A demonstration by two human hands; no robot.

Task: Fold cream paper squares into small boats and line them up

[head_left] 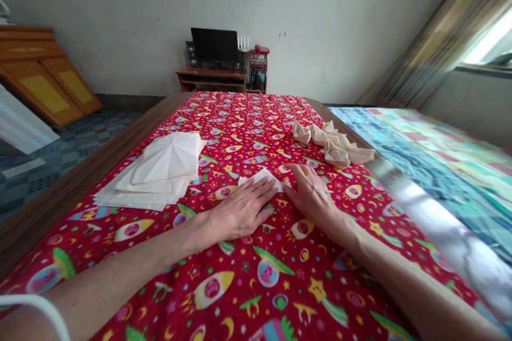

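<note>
A small folded piece of white paper point(263, 174) lies on the red patterned cloth in front of me. My left hand point(245, 208) rests flat across it with the fingers stretched out, hiding its near part. At the paper's right edge is my right hand point(313, 192), its thumb and fingers apart in a curve; the thumb is at or close to the paper's corner. To the left sits a stack of creased white paper sheets point(168, 157). Several folded paper boat-like shapes point(336, 152) stand grouped beyond my right hand.
The red cloth point(256, 122) covers a long brown table point(44, 200). On the right is a bed with a checked cover point(448, 154). A desk point(212, 75) with a monitor point(215, 45) stands against the far wall; a wooden cabinet point(44, 74) is at left.
</note>
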